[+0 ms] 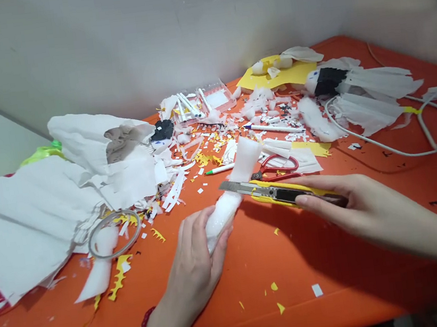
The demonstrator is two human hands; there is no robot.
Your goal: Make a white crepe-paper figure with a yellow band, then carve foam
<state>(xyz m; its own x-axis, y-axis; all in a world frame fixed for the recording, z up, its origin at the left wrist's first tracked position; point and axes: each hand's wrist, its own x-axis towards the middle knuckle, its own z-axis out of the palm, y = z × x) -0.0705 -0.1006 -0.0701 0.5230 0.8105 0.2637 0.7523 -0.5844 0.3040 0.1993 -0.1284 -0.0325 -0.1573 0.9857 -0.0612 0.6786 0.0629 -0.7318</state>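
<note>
My left hand is closed around the lower end of a strip of white foam, which slants up and away from me. In my right hand is a yellow utility knife, its blade out and lying across the middle of the foam. Whether the blade has cut in, I cannot tell. Just beyond the knife rest red-handled scissors, partly covered by it. A white marker with a green tip lies behind the foam.
White crumpled paper and a roll of tape are at the left. Paper scraps litter the middle. Further back are a clear case of markers and yellow paper. A white cable loops at the right beside a tissue-paper figure.
</note>
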